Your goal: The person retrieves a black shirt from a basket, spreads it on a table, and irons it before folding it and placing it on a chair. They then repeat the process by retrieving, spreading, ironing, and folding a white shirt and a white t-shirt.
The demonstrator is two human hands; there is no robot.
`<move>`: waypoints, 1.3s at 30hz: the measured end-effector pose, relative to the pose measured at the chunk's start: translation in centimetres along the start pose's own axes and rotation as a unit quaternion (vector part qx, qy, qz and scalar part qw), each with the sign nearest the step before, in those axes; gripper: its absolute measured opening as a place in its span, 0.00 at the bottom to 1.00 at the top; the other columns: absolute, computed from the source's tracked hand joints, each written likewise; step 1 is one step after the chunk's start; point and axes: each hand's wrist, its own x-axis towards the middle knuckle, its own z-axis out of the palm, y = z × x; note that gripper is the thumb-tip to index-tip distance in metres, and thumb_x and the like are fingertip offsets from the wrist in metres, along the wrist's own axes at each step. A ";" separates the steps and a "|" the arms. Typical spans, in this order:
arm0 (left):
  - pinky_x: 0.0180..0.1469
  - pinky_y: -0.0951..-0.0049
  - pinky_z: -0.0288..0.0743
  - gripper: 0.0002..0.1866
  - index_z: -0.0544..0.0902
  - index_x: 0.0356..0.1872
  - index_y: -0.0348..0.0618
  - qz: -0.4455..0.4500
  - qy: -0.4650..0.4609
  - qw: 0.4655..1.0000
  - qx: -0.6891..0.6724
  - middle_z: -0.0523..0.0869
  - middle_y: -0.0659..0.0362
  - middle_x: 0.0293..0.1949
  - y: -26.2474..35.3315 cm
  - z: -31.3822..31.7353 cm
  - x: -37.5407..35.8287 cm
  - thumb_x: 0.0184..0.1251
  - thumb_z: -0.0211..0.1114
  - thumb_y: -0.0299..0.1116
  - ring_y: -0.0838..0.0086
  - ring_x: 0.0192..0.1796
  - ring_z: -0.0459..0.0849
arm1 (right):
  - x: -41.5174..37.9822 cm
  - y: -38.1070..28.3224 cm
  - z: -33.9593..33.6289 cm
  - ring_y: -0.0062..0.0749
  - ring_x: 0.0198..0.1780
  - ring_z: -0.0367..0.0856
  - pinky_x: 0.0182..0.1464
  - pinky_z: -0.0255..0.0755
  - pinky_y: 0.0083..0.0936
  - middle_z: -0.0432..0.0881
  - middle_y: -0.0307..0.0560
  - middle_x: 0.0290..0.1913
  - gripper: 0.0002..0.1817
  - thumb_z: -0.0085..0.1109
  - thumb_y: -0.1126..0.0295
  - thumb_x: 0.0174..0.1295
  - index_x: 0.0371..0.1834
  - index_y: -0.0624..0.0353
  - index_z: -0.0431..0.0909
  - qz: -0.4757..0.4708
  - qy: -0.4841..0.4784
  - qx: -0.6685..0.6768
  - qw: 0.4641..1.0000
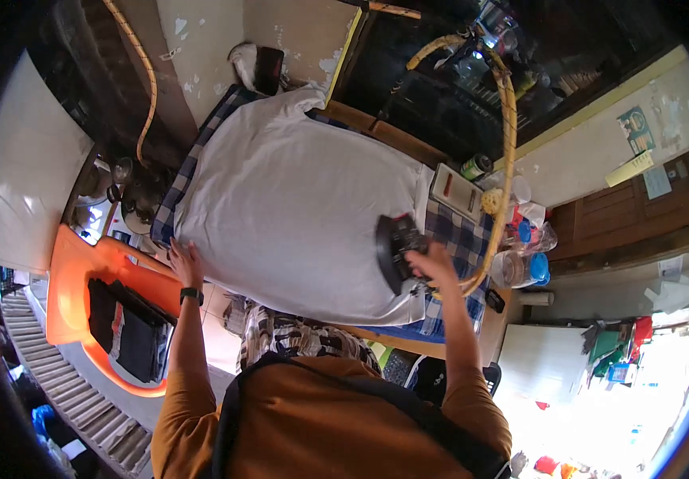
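Observation:
A white T-shirt (296, 199) lies spread over a blue checked cloth (460, 239) on the table. My right hand (434, 265) is wrapped round the handle of a black iron (396, 251), which is over the right part of the shirt near its hem. A yellow, dark-striped cord (509, 152) loops up from near the iron along the right side. At the shirt's lower left edge rests my left hand (185, 263), fingers stretched out and holding nothing. Whether the iron's sole presses on the fabric cannot be made out.
An orange plastic chair (69, 291) with dark folded clothes (133, 331) stands at the left. A flat white box (456, 192), a green can (477, 166) and several plastic containers (512, 270) line the table's right end. A dark phone-like object (268, 70) is at the back.

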 end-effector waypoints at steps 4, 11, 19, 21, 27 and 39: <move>0.52 0.51 0.69 0.31 0.70 0.57 0.39 -0.144 0.014 0.990 0.004 0.79 0.40 0.50 0.0 0.8 3.0 0.66 0.54 0.56 0.45 0.53 0.77 | -0.5 0.0 11.7 0.49 0.44 0.84 0.47 0.78 0.37 0.84 0.61 0.40 0.38 0.61 0.52 0.45 0.59 0.64 0.72 -0.070 -0.031 -0.176 0.981; 0.38 0.49 0.70 0.19 0.72 0.43 0.43 -0.007 -0.067 0.996 -0.053 0.82 0.47 0.40 -3.0 0.0 4.4 0.74 0.45 0.50 0.45 0.42 0.80 | -0.2 3.2 12.4 0.38 0.23 0.84 0.32 0.78 0.34 0.83 0.54 0.21 0.20 0.62 0.54 0.47 0.29 0.63 0.81 -0.013 0.128 -0.146 0.981; 0.48 0.54 0.68 0.14 0.72 0.50 0.44 0.045 0.048 0.997 -0.037 0.77 0.47 0.44 -2.0 1.8 5.5 0.70 0.54 0.39 0.50 0.49 0.75 | 1.7 4.1 5.6 0.30 0.18 0.80 0.22 0.74 0.28 0.79 0.47 0.17 0.18 0.61 0.62 0.47 0.29 0.71 0.78 0.071 0.233 -0.006 0.970; 0.53 0.55 0.64 0.17 0.72 0.54 0.46 0.136 0.061 0.989 -0.009 0.77 0.51 0.47 1.0 -0.3 8.2 0.66 0.56 0.36 0.53 0.53 0.72 | 1.7 2.0 5.9 0.25 0.14 0.74 0.16 0.66 0.25 0.75 0.43 0.15 0.10 0.61 0.70 0.52 0.31 0.66 0.75 0.030 0.134 0.023 0.990; 0.52 0.54 0.67 0.16 0.73 0.54 0.46 0.167 0.018 0.983 -0.074 0.77 0.49 0.50 6.6 9.0 17.1 0.68 0.55 0.39 0.51 0.52 0.74 | 6.5 -5.2 12.2 0.25 0.15 0.75 0.17 0.66 0.25 0.77 0.43 0.15 0.11 0.62 0.68 0.50 0.28 0.66 0.77 -0.005 0.072 -0.015 0.997; 0.41 0.57 0.71 0.15 0.76 0.40 0.46 0.196 0.008 0.980 0.025 0.80 0.55 0.32 13.1 11.9 24.1 0.67 0.56 0.47 0.60 0.41 0.80 | 21.3 -3.3 1.8 0.32 0.15 0.73 0.18 0.68 0.34 0.75 0.43 0.16 0.09 0.62 0.67 0.53 0.24 0.63 0.76 0.119 0.217 0.135 0.959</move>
